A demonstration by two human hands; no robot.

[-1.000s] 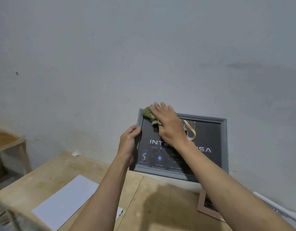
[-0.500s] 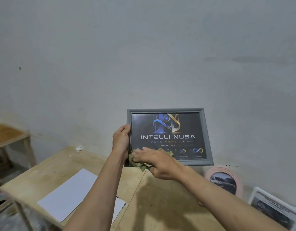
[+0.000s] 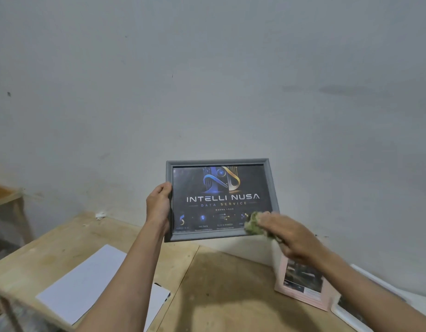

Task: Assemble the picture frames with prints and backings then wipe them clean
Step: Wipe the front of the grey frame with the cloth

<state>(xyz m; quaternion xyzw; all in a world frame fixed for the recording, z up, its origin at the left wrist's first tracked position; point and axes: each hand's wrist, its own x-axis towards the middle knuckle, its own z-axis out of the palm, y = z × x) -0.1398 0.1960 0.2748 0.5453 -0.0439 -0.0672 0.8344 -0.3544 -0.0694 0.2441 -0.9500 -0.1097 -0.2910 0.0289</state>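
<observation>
While the left hand point(image 3: 159, 207) is gripping the assembled grey frame point(image 3: 221, 200), the right hand point(image 3: 288, 236) is pressing a green cloth point(image 3: 254, 222) along its lower corner; other frames look unwiped

Grey rectangular picture frame point(image 3: 220, 162) is held up in front of the wall, above the wooden table's point(image 3: 214, 283) back edge. Left hand point(image 3: 158, 207) on its left side, right hand point(image 3: 287, 233) at its lower right corner with a green cloth point(image 3: 252, 222). White paper sheet point(image 3: 85, 281) lies on the table lower left — pink rectangular frame point(image 3: 303, 283) leans at the right.

Pale grey wall point(image 3: 207, 80) behind, dim and scuffed; light wooden surface point(image 3: 221, 279) in front; second wooden table point(image 3: 5, 195) far left.
</observation>
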